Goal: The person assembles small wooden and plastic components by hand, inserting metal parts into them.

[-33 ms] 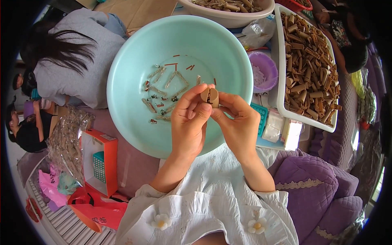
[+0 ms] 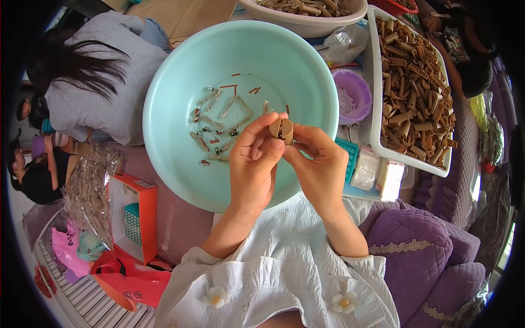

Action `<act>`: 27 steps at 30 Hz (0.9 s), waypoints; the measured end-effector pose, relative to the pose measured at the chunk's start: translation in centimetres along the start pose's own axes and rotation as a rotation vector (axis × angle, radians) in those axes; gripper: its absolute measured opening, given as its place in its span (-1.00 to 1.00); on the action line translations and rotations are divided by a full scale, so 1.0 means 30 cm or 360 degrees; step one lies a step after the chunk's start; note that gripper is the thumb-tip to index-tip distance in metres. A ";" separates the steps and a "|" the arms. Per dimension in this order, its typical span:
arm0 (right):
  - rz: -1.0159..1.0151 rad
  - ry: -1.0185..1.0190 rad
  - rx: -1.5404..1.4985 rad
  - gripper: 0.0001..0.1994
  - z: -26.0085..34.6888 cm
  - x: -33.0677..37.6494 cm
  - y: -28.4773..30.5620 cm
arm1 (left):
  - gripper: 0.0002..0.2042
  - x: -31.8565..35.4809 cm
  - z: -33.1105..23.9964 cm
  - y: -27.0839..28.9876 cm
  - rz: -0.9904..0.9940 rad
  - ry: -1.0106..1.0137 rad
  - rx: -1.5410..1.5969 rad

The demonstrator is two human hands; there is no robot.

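My left hand [image 2: 252, 164] and my right hand [image 2: 318, 164] meet over a large light teal basin [image 2: 164, 87]. Together they pinch a small tan cylindrical piece [image 2: 281, 130] with a dark slot down its middle, fingertips on both sides of it. Beneath and left of the piece, several small clear packets with tiny parts [image 2: 219, 126] lie scattered on the basin's bottom. My forearms come up from white sleeves at the lower edge.
A white tray [image 2: 374, 109] heaped with tan cylinders stands at the right, a small purple bowl [image 2: 353, 95] beside it. A white basin [image 2: 306, 19] sits at the top. A person in grey [image 2: 93, 87] bends at the left. An orange box [image 2: 131, 218] and a clear bag [image 2: 87, 186] lie lower left.
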State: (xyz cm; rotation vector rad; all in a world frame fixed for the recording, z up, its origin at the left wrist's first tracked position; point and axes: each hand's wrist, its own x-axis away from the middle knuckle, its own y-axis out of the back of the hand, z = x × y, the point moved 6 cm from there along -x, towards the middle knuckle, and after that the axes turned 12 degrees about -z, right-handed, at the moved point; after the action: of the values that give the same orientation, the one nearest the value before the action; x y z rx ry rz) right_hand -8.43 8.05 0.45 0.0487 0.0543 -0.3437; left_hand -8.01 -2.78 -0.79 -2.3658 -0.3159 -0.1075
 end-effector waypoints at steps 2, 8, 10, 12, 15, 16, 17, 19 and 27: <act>0.0002 0.0089 0.0142 -0.76 0.011 0.000 0.002 | -0.69 0.002 -0.002 -0.006 0.0059 -0.0093 -0.0092; 0.0110 0.0492 0.0408 -0.79 0.072 -0.007 -0.008 | -0.67 0.027 0.000 -0.022 0.0139 -0.0291 -0.0374; 0.0144 0.0491 0.0453 -0.81 0.083 -0.007 -0.013 | -0.69 0.035 -0.007 -0.033 0.0110 -0.0364 -0.0491; 0.0176 0.0491 0.0499 -0.84 0.082 -0.002 -0.013 | -0.72 0.035 -0.008 -0.028 0.0060 -0.0389 -0.0517; 0.0517 0.0338 0.0415 -0.88 0.042 0.025 -0.040 | -0.74 0.055 -0.026 -0.048 0.0076 -0.0426 -0.0598; 0.0516 0.0338 0.0416 -0.88 0.040 0.025 -0.039 | -0.74 0.055 -0.024 -0.043 0.0076 -0.0424 -0.0598; 0.0540 0.0328 0.0446 -0.86 0.036 0.027 -0.040 | -0.74 0.052 -0.017 -0.035 0.0080 -0.0403 -0.0619; 0.0549 0.0321 0.0483 -0.84 0.022 0.029 -0.044 | -0.74 0.043 -0.008 -0.033 0.0098 -0.0375 -0.0635; 0.0437 0.0377 0.0632 -0.77 0.114 -0.074 0.050 | -0.62 -0.001 -0.014 -0.041 0.0214 0.0237 0.0127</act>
State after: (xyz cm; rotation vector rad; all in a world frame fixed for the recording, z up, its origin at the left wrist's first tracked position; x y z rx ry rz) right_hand -9.87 10.01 4.05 0.4863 0.2116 -0.0683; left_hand -8.34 -2.22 0.33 -2.2777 -0.0877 -0.2023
